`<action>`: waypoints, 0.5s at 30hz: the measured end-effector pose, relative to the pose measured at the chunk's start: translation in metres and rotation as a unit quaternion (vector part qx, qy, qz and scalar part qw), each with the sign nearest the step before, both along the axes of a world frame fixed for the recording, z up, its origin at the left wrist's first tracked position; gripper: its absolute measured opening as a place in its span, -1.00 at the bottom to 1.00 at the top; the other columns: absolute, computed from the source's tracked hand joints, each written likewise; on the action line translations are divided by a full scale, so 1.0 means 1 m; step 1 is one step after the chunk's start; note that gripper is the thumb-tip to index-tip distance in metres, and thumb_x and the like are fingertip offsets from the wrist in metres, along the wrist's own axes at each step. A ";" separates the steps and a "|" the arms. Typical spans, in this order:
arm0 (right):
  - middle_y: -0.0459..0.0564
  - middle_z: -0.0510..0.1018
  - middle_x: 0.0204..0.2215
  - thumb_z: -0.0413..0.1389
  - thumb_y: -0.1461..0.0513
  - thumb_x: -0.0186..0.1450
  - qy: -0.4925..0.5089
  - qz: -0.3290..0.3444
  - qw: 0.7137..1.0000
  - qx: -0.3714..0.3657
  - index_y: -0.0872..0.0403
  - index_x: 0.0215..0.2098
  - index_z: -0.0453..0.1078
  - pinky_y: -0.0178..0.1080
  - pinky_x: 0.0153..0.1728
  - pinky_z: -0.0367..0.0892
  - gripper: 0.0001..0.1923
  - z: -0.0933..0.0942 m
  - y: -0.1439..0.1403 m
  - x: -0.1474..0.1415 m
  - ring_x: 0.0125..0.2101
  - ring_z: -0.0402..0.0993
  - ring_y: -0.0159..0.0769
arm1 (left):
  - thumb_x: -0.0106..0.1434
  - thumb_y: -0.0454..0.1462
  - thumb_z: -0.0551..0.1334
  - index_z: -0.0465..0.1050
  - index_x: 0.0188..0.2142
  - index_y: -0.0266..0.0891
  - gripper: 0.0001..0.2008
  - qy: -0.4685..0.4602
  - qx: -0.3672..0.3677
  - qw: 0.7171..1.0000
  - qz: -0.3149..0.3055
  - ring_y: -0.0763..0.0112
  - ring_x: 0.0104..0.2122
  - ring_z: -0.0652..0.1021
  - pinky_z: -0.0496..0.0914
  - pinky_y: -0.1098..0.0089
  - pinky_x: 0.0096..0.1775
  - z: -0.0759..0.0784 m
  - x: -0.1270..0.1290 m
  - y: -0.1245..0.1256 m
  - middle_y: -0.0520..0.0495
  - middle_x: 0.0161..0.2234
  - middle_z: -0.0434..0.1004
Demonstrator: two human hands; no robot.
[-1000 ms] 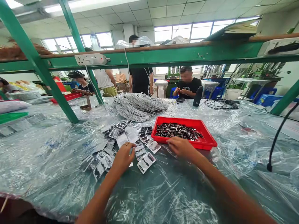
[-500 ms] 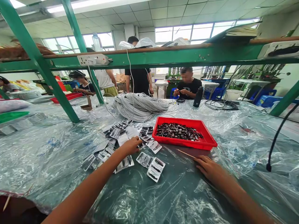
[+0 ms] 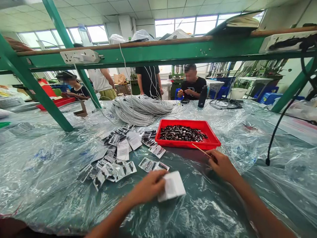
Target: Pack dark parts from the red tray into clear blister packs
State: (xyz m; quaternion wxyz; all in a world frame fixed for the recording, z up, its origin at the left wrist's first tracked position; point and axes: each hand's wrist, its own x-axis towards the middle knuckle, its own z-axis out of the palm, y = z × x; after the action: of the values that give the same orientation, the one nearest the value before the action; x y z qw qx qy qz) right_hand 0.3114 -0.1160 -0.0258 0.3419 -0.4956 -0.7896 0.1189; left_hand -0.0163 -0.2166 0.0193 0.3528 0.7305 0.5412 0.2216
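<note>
My left hand (image 3: 148,189) holds a small white packet (image 3: 172,187) just above the plastic-covered table (image 3: 49,172), close to me. My right hand (image 3: 221,164) pinches a thin wooden stick (image 3: 201,150) whose tip points toward the red tray (image 3: 213,144). That tray holds several small dark parts (image 3: 182,133). Several small clear packets (image 3: 116,155) lie scattered left of the tray, and two more (image 3: 152,164) lie just beyond my left hand.
A big coil of grey cable (image 3: 141,109) lies behind the packets. A green frame post (image 3: 37,89) slants down at the left, a black cable (image 3: 277,129) hangs at the right. A dark bottle (image 3: 202,96) stands at the far edge, where several people work.
My left hand pulled back from the packet pile toward me and now holds a white packet. My right hand picked up the stick from beside the tray. The view tilted down slightly.
</note>
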 end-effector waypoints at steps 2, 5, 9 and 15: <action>-0.04 0.48 -0.51 -0.06 0.23 0.17 0.011 0.001 1.000 -0.011 0.03 -0.34 0.42 -0.20 -0.43 0.35 -0.78 0.002 -0.003 0.000 -0.54 0.39 -0.26 | 0.19 -0.28 0.05 0.55 -0.13 -0.14 -0.65 0.008 -0.034 0.999 -0.031 0.26 -0.23 0.59 0.44 0.36 -0.19 -0.020 0.021 0.000 -0.04 -0.20 0.64; -0.06 0.46 -0.54 -0.05 0.18 0.18 0.036 0.001 0.998 -0.044 0.04 -0.33 0.40 -0.20 -0.45 0.32 -0.79 0.001 -0.005 0.000 -0.55 0.37 -0.26 | 0.19 -0.32 0.06 0.52 -0.04 -0.23 -0.61 0.071 0.006 0.997 0.041 0.16 -0.10 0.57 0.41 0.25 -0.02 -0.032 0.014 0.027 -0.17 -0.10 0.61; -0.11 0.40 -0.57 0.02 0.04 0.23 0.121 0.001 0.987 -0.108 0.04 -0.40 0.36 -0.25 -0.49 0.26 -0.74 0.005 -0.008 -0.007 -0.56 0.32 -0.30 | 0.21 -0.32 0.08 0.44 0.08 -0.29 -0.56 0.108 0.073 0.985 0.115 0.08 -0.01 0.54 0.35 0.13 0.09 -0.029 -0.016 0.068 -0.28 -0.03 0.55; -0.28 0.04 -0.70 0.08 -0.16 0.22 0.302 0.047 0.926 -0.221 0.04 -0.52 0.26 -0.34 -0.65 -0.09 -0.54 0.028 -0.010 -0.043 -0.69 -0.07 -0.47 | 0.08 -0.17 0.33 0.07 0.33 -0.28 -0.14 0.135 0.130 0.982 0.008 -0.01 0.11 0.42 0.33 0.11 0.12 -0.042 0.012 0.088 -0.36 0.15 0.27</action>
State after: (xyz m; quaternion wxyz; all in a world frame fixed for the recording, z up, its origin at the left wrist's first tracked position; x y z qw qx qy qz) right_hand 0.2687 -0.1262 0.0021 0.4397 -0.4614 -0.6251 0.4505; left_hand -0.0048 -0.1289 -0.0231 0.1771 0.7887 0.5565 0.1922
